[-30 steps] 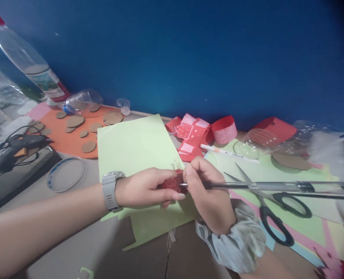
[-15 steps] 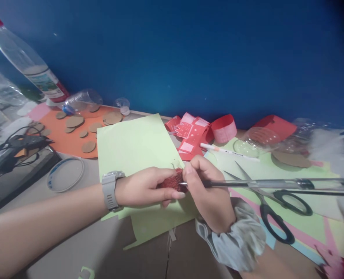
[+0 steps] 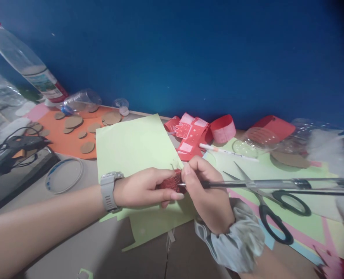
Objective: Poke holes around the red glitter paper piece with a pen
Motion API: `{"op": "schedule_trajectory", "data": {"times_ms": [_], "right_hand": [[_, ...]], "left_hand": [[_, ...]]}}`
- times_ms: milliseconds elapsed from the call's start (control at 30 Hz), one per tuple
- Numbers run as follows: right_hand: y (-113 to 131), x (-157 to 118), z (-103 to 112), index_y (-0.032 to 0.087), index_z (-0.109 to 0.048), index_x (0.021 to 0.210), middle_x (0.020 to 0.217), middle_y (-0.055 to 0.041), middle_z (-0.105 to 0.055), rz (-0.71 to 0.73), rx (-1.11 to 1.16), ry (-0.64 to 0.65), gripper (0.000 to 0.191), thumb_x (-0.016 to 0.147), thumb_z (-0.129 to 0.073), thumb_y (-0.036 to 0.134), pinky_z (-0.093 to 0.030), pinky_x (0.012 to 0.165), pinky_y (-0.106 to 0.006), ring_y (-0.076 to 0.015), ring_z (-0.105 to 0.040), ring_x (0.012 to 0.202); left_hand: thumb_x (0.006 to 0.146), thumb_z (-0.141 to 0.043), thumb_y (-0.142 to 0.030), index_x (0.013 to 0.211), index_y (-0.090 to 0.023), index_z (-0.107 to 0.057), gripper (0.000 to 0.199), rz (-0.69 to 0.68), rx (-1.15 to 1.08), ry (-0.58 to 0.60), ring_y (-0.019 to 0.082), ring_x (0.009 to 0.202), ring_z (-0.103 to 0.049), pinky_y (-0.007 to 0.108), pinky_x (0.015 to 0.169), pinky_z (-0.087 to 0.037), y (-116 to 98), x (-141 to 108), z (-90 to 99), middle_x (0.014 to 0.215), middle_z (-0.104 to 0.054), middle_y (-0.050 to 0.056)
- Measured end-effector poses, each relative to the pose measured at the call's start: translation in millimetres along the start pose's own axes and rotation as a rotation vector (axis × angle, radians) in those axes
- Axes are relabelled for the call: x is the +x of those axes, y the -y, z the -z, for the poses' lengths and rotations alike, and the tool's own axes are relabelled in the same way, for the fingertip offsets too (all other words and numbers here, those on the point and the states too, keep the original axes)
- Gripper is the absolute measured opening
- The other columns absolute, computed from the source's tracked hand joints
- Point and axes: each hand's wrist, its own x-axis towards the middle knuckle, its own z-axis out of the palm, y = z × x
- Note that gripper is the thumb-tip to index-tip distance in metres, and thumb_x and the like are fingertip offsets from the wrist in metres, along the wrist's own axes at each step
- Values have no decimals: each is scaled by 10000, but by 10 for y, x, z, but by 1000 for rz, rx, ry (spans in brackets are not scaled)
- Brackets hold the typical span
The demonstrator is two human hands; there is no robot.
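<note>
Fingers of left hand (image 3: 141, 186) closed round small red patterned piece (image 3: 172, 183), above pale green sheet (image 3: 131, 145). Right thumb and fingers pinch pen (image 3: 276, 183) near tip; right hand (image 3: 211, 201) close beside left, tip at red piece. Piece looks light, perhaps soft, easily crushed; material unclear. Best held lightly by sides. Pen likely stiff, smooth, slippery; grip low, near point.

Blue wall (image 3: 166, 58) — an upright, plain surface with a few pale specks — filling the upper view; light uneven across it, brighter at the centre, near-black in the upper right corner; pale strip (image 3: 145, 114) along its foot; below, the grey tabletop (image 3: 64, 244), its near side showing a thin seam (image 3: 166, 261) and soft shadow (image 3: 116, 250).
</note>
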Motion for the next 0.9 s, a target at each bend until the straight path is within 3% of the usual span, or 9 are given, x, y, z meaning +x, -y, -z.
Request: {"op": "schedule_trajectory", "data": {"times_ms": [700,900], "right_hand": [[-9,5,-4,210,-352,642,568,62,-356,8,25,-8,256,872,-444,146,-309,485,-222,-87,-328,516],[8,26,-6,210,-372,628,554,61,-353,-9,53,-26,270,893,-419,192,-307,461,-219,-86,-342,500]], "left_hand": [[922,-540,-381,1002,-129,-545,264,-13,16,-9,104,566,-569,187,550,-440,-2,8,-1,671,-601,-4],[930,-529,-367,909,-136,-531,232,-15,-29,2,98,554,-568,188,560,-447,-3,9,0,647,-586,-12]]}}
